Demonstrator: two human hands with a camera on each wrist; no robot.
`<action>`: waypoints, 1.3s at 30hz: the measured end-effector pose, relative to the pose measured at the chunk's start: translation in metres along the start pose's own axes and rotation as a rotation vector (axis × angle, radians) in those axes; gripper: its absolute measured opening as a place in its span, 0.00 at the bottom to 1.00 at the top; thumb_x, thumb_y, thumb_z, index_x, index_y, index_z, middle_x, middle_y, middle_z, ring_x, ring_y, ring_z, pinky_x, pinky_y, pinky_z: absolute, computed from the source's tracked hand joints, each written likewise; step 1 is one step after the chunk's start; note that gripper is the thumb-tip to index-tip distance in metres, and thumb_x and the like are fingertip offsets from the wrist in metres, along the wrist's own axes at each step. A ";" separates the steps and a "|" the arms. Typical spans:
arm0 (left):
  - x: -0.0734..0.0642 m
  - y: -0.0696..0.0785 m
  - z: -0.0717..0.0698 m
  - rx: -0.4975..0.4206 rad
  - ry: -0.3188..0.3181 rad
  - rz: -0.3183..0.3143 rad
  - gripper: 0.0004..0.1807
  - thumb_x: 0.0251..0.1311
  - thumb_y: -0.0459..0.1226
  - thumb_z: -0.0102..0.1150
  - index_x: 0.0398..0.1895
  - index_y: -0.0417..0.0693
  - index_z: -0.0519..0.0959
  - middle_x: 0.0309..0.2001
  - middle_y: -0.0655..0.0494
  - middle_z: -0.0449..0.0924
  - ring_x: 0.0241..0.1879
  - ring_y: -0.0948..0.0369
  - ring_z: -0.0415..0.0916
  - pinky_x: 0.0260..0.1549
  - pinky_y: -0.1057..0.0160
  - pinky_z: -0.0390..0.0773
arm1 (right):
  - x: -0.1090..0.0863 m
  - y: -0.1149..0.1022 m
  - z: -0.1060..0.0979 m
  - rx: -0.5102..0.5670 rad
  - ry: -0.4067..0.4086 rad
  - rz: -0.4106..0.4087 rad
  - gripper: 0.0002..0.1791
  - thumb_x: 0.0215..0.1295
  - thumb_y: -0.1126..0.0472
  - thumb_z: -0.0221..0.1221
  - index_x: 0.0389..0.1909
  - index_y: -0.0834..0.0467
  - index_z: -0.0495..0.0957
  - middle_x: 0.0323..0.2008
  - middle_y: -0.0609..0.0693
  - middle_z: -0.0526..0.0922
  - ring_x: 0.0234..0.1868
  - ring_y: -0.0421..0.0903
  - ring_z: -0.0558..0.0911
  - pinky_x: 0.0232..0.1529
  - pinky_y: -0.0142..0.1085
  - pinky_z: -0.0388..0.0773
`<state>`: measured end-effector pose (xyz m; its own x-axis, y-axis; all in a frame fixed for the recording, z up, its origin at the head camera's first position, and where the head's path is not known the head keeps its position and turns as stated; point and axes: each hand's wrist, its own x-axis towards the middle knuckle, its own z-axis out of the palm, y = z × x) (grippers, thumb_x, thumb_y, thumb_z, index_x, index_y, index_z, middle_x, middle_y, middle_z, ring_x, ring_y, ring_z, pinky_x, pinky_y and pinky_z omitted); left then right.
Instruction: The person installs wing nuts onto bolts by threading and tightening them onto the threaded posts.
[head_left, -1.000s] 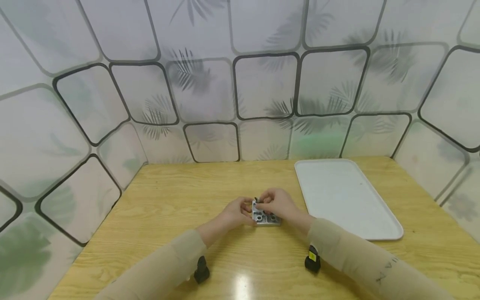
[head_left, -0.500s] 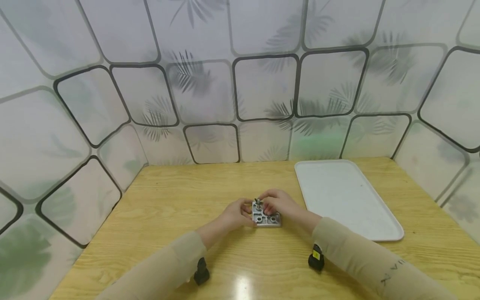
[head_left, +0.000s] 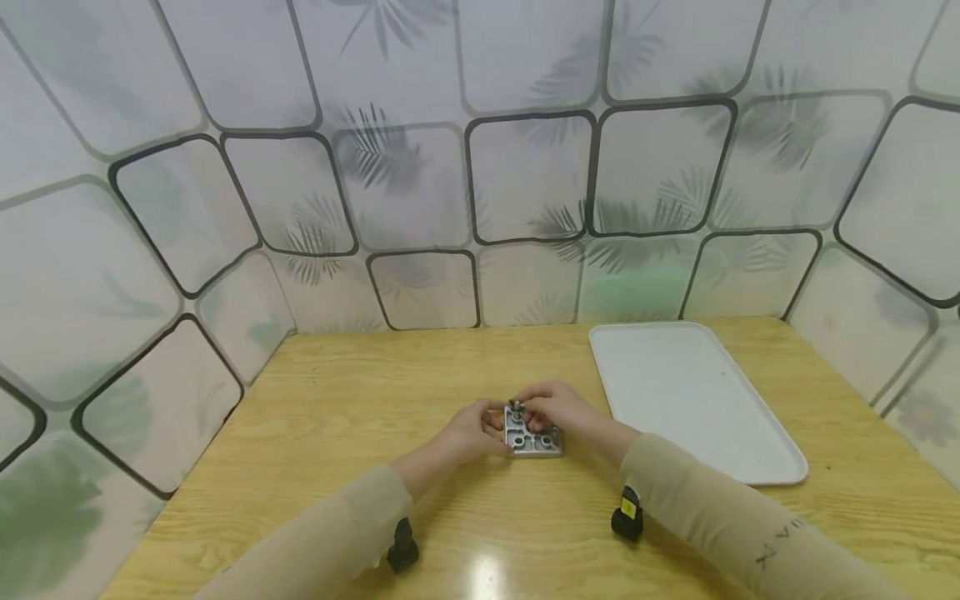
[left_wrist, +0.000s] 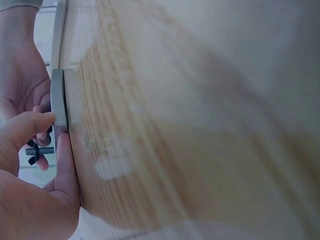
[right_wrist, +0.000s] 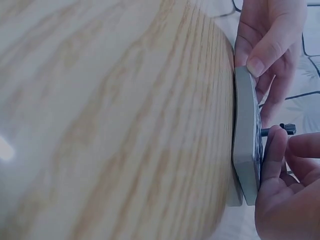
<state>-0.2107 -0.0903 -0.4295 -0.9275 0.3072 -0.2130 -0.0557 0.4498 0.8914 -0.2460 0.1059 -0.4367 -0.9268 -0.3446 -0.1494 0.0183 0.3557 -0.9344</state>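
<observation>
A square grey metal plate with raised rings and recesses lies on the table in the head view. At its far left corner a threaded bolt stands up, with a black wing nut on it. My left hand grips the plate by its left edge, thumb at the near corner. The right hand reaches over the plate from the right, its curled fingers at the wing nut, which they partly hide. In the right wrist view the plate's side appears slightly tilted against the tabletop.
A white rectangular tray lies on the wooden table right of the hands. Patterned curtain encloses the back and sides. Black wrist devices hang below both sleeves.
Between the earlier frames my right hand drew back from the wing nut, uncovering it; now its fingers are back closer to it. The left hand keeps its hold on the plate.
</observation>
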 end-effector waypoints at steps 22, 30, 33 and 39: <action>0.003 -0.001 0.001 0.025 0.010 0.010 0.44 0.49 0.22 0.76 0.73 0.35 0.70 0.49 0.44 0.80 0.44 0.57 0.82 0.42 0.65 0.81 | -0.004 0.001 0.002 -0.076 0.097 0.023 0.13 0.68 0.67 0.66 0.50 0.70 0.84 0.35 0.53 0.89 0.30 0.35 0.81 0.35 0.26 0.81; 0.003 -0.001 0.001 0.028 0.002 -0.005 0.44 0.51 0.24 0.76 0.74 0.36 0.70 0.50 0.45 0.80 0.44 0.57 0.82 0.42 0.66 0.81 | -0.002 0.003 0.006 -0.143 0.148 0.036 0.11 0.66 0.65 0.70 0.47 0.66 0.85 0.33 0.53 0.89 0.30 0.37 0.82 0.34 0.28 0.81; 0.003 -0.002 0.000 0.038 -0.001 -0.006 0.44 0.52 0.24 0.76 0.74 0.36 0.70 0.51 0.46 0.80 0.45 0.58 0.82 0.42 0.66 0.81 | -0.003 0.001 0.008 -0.173 0.173 0.034 0.10 0.66 0.64 0.71 0.44 0.64 0.85 0.33 0.52 0.89 0.29 0.38 0.83 0.34 0.29 0.81; 0.004 -0.003 0.000 0.045 0.002 -0.007 0.44 0.52 0.25 0.77 0.74 0.38 0.70 0.50 0.46 0.79 0.45 0.58 0.81 0.42 0.66 0.80 | -0.006 -0.001 0.011 -0.236 0.205 0.012 0.08 0.65 0.62 0.72 0.38 0.62 0.84 0.29 0.51 0.87 0.27 0.38 0.82 0.30 0.28 0.79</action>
<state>-0.2143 -0.0901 -0.4331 -0.9280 0.3021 -0.2182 -0.0456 0.4890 0.8711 -0.2365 0.0978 -0.4382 -0.9839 -0.1648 -0.0692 -0.0354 0.5593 -0.8282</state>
